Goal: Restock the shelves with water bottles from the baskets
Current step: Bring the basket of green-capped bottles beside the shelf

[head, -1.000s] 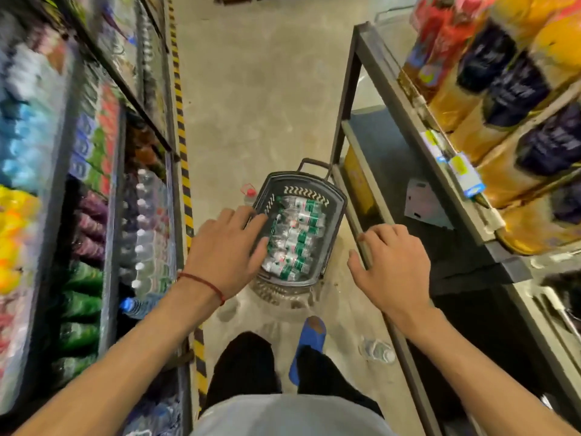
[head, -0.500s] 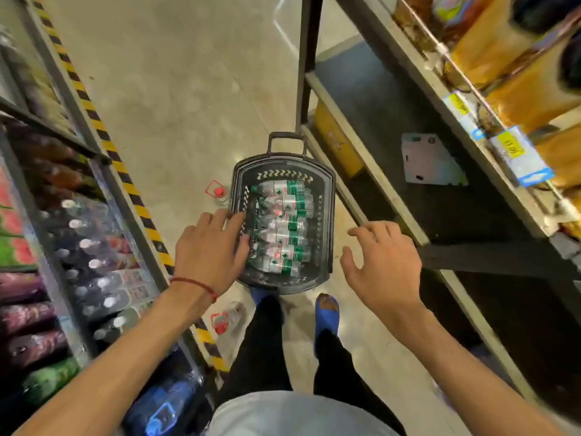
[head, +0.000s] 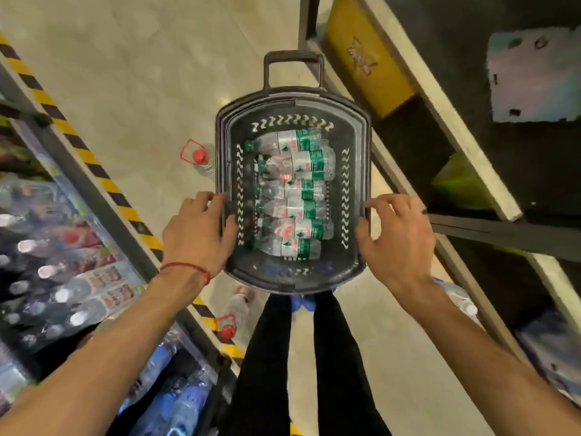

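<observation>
**Both hands at the sides of the loaded basket, neither clamped on it yet**

The left hand (head: 201, 231) lies with nearly straight fingers along the left rim of the basket (head: 292, 286), its thumb just inside the wall. The right hand (head: 397, 237) has loosely curled fingers with the tips at the right rim, and no closed grip shows. The water bottles (head: 292, 190) lie on their sides in a row inside the basket, which sits low in the aisle in front of the person's legs. For a good lift, both hands probably need to hook the rim at matching points near the middle, so the load stays level and the bottles do not roll. The stocked shelf (head: 63, 262) is close on the left. A red-capped bottle (head: 201, 158) stands on the floor near the basket's left wall and could be knocked over.
</observation>
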The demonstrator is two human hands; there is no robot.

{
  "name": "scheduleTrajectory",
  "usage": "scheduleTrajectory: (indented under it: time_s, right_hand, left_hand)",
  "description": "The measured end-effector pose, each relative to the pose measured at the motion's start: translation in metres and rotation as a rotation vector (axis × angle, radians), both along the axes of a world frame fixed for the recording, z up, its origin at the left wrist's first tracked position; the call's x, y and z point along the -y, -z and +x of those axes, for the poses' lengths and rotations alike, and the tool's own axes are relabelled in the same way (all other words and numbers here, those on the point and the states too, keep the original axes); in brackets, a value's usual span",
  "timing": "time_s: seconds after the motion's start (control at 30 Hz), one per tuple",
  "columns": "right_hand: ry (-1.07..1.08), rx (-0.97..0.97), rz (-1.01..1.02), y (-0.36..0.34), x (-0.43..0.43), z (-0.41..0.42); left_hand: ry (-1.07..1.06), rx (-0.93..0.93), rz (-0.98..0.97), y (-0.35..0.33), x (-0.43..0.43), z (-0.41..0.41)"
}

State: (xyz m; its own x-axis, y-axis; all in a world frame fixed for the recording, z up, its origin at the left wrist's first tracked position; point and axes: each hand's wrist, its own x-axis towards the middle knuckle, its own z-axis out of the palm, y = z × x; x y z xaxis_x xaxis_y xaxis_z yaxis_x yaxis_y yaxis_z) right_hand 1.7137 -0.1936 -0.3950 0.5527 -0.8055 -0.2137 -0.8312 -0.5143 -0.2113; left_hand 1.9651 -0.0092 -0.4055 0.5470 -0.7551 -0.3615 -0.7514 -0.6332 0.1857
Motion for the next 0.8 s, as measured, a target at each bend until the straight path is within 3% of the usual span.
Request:
scheduleTrajectory:
  time_s: [0.3,0.4,0.57,0.8]
  right_hand:
    - [0.118,-0.1,0.1,0.167,0.046,0.014]
    - [0.152,-0.111,0.159,0.2,0.056,0.021]
    - [0.101,0.013,0.16,0.228,0.055,0.018]
    - [0.187,0.011,0.188,0.231,0.059,0.022]
  left_hand:
    - [-0.307,-0.106,-0.047,0.156,0.012,0.018]
    - [-0.311,-0.121,-0.067,0.185,0.021,0.025]
    - [-0.318,-0.147,-0.045,0.207,0.028,0.028]
    - [-0.433,-0.088,-0.079,0.221,0.035,0.027]
